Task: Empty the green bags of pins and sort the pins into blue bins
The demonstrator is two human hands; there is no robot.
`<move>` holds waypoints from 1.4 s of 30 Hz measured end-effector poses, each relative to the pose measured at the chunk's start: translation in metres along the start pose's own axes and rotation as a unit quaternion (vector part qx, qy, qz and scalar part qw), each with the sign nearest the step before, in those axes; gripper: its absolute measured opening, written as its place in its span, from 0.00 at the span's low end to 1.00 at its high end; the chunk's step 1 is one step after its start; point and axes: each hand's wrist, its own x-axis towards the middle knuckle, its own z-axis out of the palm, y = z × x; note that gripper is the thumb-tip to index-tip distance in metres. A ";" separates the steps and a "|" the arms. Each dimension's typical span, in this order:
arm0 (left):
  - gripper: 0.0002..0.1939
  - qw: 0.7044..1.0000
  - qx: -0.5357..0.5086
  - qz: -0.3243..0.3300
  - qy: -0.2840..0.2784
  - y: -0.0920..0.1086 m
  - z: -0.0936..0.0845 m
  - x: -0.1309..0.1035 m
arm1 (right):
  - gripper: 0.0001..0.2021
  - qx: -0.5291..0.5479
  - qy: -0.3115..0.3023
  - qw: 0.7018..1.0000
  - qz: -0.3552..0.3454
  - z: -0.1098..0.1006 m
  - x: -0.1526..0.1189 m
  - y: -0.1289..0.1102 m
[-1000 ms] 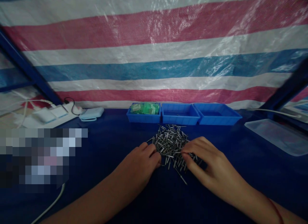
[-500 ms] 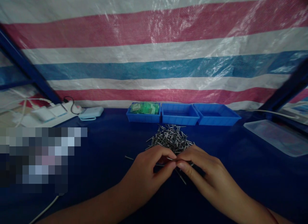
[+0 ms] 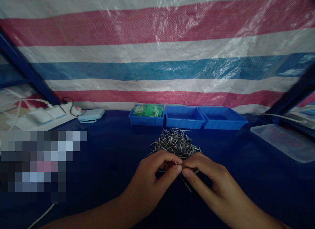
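Observation:
Just in front of the metal pile, the fingertips of both my hands meet. My left hand [image 3: 154, 179] is closed in a pinch, with a thin metal rivet [image 3: 177, 163] between thumb and index finger. My right hand [image 3: 211, 178] pinches at the same spot, its thumb and forefinger closed on the rivet's other end; most of the rivet is hidden by fingers. Below the fingertips a long thin metal piece [image 3: 187, 184] points down toward me. Behind the hands lies a heap of silver rivets [image 3: 176, 142], its near edge partly covered by my fingers.
Three blue bins stand along the back: the left bin [image 3: 146, 121] holds green-and-clear packets [image 3: 149, 110], beside a middle bin [image 3: 184, 122] and a right bin [image 3: 225, 124]. A clear plastic lid [image 3: 283, 142] lies right. A power strip [image 3: 59, 114] and light-blue device [image 3: 91, 115] sit left.
Both hands have shifted slightly down and right in view, still pinching together. A loose rivet seen left of my left hand earlier no longer shows. The view has tilted slightly.

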 end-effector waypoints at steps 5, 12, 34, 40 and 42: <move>0.05 1.000 0.008 0.002 0.000 -0.003 0.000 0.001 | 0.03 -0.001 0.041 0.999 0.013 0.001 0.002 0.004; 0.05 1.000 0.024 -0.004 0.004 -0.007 0.002 0.003 | 0.07 -0.004 0.106 0.994 0.003 -0.001 0.000 0.006; 0.09 0.945 0.260 0.162 0.116 0.013 -0.034 0.012 | 0.08 -0.232 0.221 0.946 -0.047 -0.047 0.055 0.020; 0.09 0.927 0.366 0.083 0.014 0.027 -0.072 0.018 | 0.12 -0.270 0.197 0.942 0.038 -0.052 0.085 0.056; 0.08 0.919 0.389 0.038 -0.055 0.029 -0.084 0.012 | 0.12 -0.254 0.195 0.946 0.040 -0.047 0.075 0.058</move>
